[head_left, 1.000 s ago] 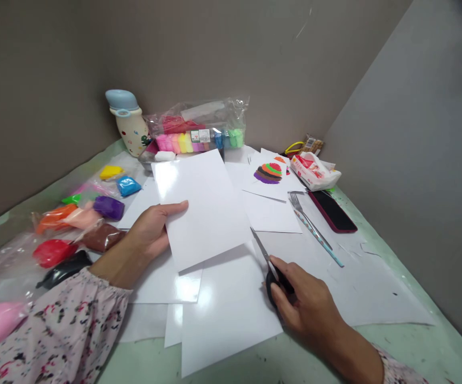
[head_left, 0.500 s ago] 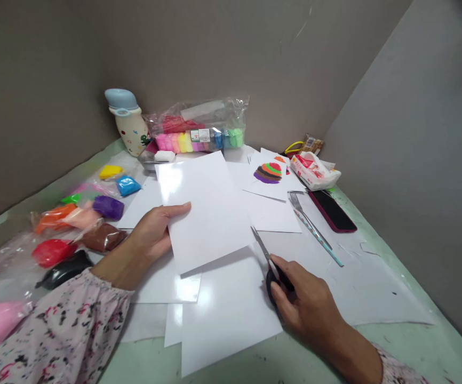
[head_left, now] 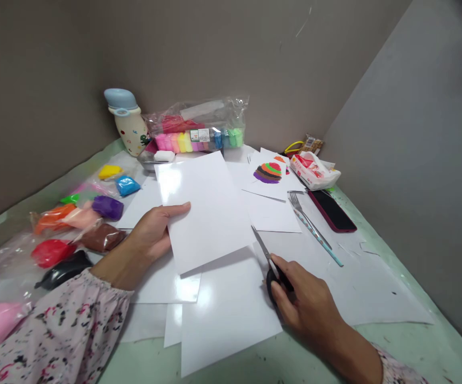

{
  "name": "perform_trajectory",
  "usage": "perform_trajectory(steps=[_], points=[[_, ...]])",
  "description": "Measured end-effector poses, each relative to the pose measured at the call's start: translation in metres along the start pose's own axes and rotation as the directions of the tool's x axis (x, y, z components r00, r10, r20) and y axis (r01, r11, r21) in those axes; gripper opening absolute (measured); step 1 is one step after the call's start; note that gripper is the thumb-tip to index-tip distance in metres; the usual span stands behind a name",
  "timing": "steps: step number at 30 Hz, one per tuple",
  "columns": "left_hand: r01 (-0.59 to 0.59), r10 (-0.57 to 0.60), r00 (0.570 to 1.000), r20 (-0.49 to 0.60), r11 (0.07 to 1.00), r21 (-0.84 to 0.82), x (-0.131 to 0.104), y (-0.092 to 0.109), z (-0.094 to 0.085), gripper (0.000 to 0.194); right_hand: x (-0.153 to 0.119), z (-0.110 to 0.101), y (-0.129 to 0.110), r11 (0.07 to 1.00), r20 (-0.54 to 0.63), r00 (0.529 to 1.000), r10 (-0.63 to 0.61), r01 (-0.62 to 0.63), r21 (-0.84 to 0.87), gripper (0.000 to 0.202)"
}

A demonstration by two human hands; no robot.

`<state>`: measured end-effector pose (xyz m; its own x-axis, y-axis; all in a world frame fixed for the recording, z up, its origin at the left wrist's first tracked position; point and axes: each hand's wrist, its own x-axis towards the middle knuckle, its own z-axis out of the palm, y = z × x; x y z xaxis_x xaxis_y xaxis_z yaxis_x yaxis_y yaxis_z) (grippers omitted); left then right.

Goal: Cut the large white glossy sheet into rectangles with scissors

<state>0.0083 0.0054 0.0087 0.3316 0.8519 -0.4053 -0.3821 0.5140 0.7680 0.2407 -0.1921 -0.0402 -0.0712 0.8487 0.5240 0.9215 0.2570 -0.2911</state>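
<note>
My left hand [head_left: 157, 229] grips a white sheet of paper [head_left: 207, 213] by its left edge, thumb on top and the other fingers hidden beneath. The sheet is raised and tilted over other white sheets [head_left: 231, 314] on the table. In my right hand [head_left: 303, 298] is a pair of scissors [head_left: 269, 261] with black handles, thumb and fingers around the loops. Their blades look closed, and the tips point away from me, close to the right edge of the held sheet.
Packets of coloured clay [head_left: 103, 237] lie left. Behind stand a bottle [head_left: 129, 125] and a clear bag of clay [head_left: 199, 130]. A painted striped card [head_left: 269, 176], a fork [head_left: 305, 213], a patterned pencil [head_left: 323, 242], a phone [head_left: 333, 210] and a tissue pack [head_left: 315, 173] are at right.
</note>
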Motion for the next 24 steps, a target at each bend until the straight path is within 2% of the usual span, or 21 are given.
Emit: perform_trajectory(steps=[8, 15, 24], points=[[-0.003, 0.003, 1.000, -0.012, 1.000, 0.005, -0.0009, 0.0005, 0.0009, 0.039, -0.0006, -0.0002, 0.0001, 1.000, -0.003, 1.000, 0.005, -0.005, 0.026, 0.036], [0.047, -0.047, 0.999, 0.010, 0.999, 0.008, -0.0017, -0.0014, 0.0024, 0.038, 0.0006, 0.0011, 0.0024, 0.999, -0.007, 1.000, 0.024, -0.023, 0.045, 0.038], [0.042, -0.042, 0.999, 0.008, 0.999, 0.034, -0.0047, -0.0019, 0.0040, 0.037, 0.0005, -0.0005, 0.0011, 1.000, -0.010, 1.000, 0.011, -0.011, 0.014, 0.036]])
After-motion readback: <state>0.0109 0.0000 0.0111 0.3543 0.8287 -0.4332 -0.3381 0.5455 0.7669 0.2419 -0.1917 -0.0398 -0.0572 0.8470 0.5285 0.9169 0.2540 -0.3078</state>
